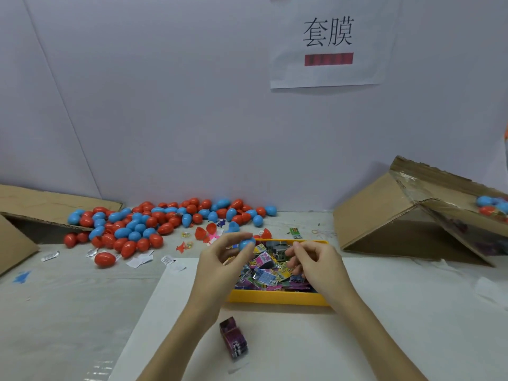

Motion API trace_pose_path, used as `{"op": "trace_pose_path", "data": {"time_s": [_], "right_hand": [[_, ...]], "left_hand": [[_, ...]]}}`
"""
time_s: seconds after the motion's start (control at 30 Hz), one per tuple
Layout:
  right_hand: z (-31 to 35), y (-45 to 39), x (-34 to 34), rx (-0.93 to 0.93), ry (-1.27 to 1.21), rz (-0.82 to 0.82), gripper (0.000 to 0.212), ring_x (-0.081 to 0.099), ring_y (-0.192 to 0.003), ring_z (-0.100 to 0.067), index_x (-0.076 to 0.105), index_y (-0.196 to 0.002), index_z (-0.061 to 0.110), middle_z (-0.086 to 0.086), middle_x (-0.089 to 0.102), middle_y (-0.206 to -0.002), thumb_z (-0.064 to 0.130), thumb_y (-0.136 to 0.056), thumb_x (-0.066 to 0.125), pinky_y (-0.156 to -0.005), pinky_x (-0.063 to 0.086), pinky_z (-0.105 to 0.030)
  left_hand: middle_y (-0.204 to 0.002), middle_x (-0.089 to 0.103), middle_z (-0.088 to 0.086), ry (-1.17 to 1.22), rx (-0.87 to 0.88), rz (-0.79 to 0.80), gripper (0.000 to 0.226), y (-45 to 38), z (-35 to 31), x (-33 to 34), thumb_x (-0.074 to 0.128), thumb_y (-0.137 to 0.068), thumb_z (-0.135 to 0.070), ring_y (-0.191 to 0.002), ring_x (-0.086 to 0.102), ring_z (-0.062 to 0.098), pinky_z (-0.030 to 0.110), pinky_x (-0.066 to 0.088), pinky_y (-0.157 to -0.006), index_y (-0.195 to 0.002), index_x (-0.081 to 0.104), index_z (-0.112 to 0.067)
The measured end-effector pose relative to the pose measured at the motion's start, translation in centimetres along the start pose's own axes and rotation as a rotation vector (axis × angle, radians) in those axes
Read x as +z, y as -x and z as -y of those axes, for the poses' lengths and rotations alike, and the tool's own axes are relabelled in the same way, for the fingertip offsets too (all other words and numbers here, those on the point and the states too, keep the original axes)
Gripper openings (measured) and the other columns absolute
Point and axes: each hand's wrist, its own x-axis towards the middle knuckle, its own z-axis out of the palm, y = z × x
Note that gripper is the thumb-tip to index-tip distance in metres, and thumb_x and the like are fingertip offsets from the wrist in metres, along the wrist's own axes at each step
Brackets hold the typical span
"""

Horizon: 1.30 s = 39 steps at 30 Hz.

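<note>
My left hand (pixel 224 261) pinches a blue plastic egg (pixel 245 244) between thumb and fingertips, held above the left end of a yellow tray (pixel 277 296). The tray is filled with several small printed packets (pixel 268 270). My right hand (pixel 314 264) hovers over the tray's right part with its fingers curled down among the packets; whether they grip one is hidden. A folded purple packet (pixel 234 338) lies on the white sheet in front of the tray.
A heap of red and blue eggs (pixel 154 224) lies at the back left beside a cardboard flap (pixel 55 204). Open egg halves and small toys (pixel 206 233) lie behind the tray. A tilted cardboard box (pixel 406 215) holding more eggs stands at right.
</note>
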Motion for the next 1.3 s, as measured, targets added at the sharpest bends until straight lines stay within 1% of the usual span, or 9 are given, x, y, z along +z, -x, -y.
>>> {"op": "trace_pose_path", "data": {"time_s": [0.13, 0.23, 0.33, 0.53, 0.77, 0.93, 1.0, 1.17, 1.3], "right_hand": [[0.5, 0.9, 0.6, -0.184, 0.127, -0.071, 0.019, 0.069, -0.075, -0.008, 0.071, -0.11, 0.028, 0.009, 0.072, -0.078, 0.017, -0.104, 0.056, -0.073, 0.058, -0.029], [1.4, 2.0, 1.2, -0.515, 0.277, -0.077, 0.039, 0.065, -0.096, -0.003, 0.062, -0.134, 0.029, 0.014, 0.068, -0.1, 0.009, -0.102, 0.057, -0.081, 0.051, -0.014], [2.1, 2.8, 2.4, -0.631, 0.282, 0.026, 0.041, 0.061, -0.11, -0.005, 0.058, -0.142, 0.021, 0.008, 0.063, -0.119, 0.01, -0.102, 0.059, -0.092, 0.05, -0.016], [2.6, 3.6, 3.3, -0.56, 0.266, -0.032, 0.03, 0.061, -0.103, -0.003, 0.066, -0.127, 0.018, 0.007, 0.065, -0.115, 0.026, -0.098, 0.067, -0.088, 0.052, -0.015], [2.9, 3.5, 2.9, -0.294, 0.036, 0.015, 0.029, 0.066, -0.087, -0.004, 0.067, -0.129, 0.021, 0.011, 0.069, -0.09, 0.028, -0.106, 0.05, -0.072, 0.051, -0.016], [1.3, 2.7, 2.5, -0.302, 0.578, 0.062, 0.014, 0.059, -0.099, -0.008, 0.077, -0.108, 0.026, 0.009, 0.064, -0.104, 0.024, -0.098, 0.068, -0.084, 0.046, -0.019], [1.2, 2.5, 2.4, -0.229, 0.565, 0.076, 0.012, 0.059, -0.098, -0.01, 0.08, -0.103, 0.027, 0.009, 0.064, -0.103, 0.028, -0.094, 0.073, -0.085, 0.05, -0.026], [1.2, 1.8, 2.3, -0.044, 0.475, 0.067, 0.022, 0.058, -0.081, 0.002, 0.078, -0.104, 0.029, 0.016, 0.069, -0.094, 0.038, -0.085, 0.082, -0.063, 0.039, -0.01], [1.6, 1.2, 2.4, 0.094, 0.485, 0.122, 0.026, 0.06, -0.075, -0.003, 0.074, -0.106, 0.029, 0.012, 0.07, -0.086, 0.036, -0.083, 0.084, -0.064, 0.049, -0.02]], "left_hand": [[-0.104, 0.071, -0.014, -0.058, 0.082, 0.059, 0.029, 0.5, 0.0, 0.4, 0.079, -0.086, -0.009, -0.1, 0.073, 0.01, 0.02, 0.058, -0.081, -0.109, 0.064, -0.017], [-0.109, 0.076, -0.002, 0.023, 0.098, 0.074, 0.022, 0.7, 0.4, 0.5, 0.068, -0.095, -0.01, -0.102, 0.074, 0.017, 0.022, 0.057, -0.085, -0.114, 0.058, -0.012], [-0.109, 0.077, 0.001, 0.087, 0.058, 0.11, 0.019, 0.9, 0.6, 0.4, 0.055, -0.101, -0.021, -0.103, 0.075, 0.018, 0.022, 0.057, -0.084, -0.118, 0.055, -0.012], [-0.103, 0.073, -0.003, -0.167, 0.117, 0.067, 0.03, 1.4, 0.9, 0.9, 0.045, -0.103, -0.037, -0.096, 0.073, 0.013, 0.025, 0.058, -0.085, -0.116, 0.063, -0.017], [-0.107, 0.069, 0.003, -0.21, 0.247, 0.125, 0.024, 1.1, 0.7, 0.3, 0.06, -0.101, -0.011, -0.091, 0.072, 0.016, 0.025, 0.057, -0.082, -0.122, 0.063, -0.023], [-0.095, 0.071, -0.008, -0.263, 0.164, -0.121, 0.018, 0.3, 1.6, -0.6, 0.052, -0.105, -0.021, -0.083, 0.069, 0.009, 0.025, 0.056, -0.076, -0.116, 0.065, -0.028], [-0.098, 0.071, -0.011, -0.287, 0.153, -0.149, 0.016, 0.2, 1.9, -0.8, 0.052, -0.105, -0.023, -0.087, 0.068, 0.008, 0.026, 0.056, -0.077, -0.112, 0.064, -0.032], [-0.101, 0.07, -0.014, -0.312, 0.151, -0.145, 0.016, 0.2, 2.1, -0.7, 0.053, -0.105, -0.026, -0.092, 0.068, 0.004, 0.018, 0.052, -0.075, -0.115, 0.065, -0.03], [-0.099, 0.071, -0.012, -0.33, 0.165, -0.127, 0.016, 0.4, 1.9, -0.3, 0.054, -0.105, -0.026, -0.089, 0.066, 0.005, 0.014, 0.049, -0.072, -0.115, 0.066, -0.028]]}}
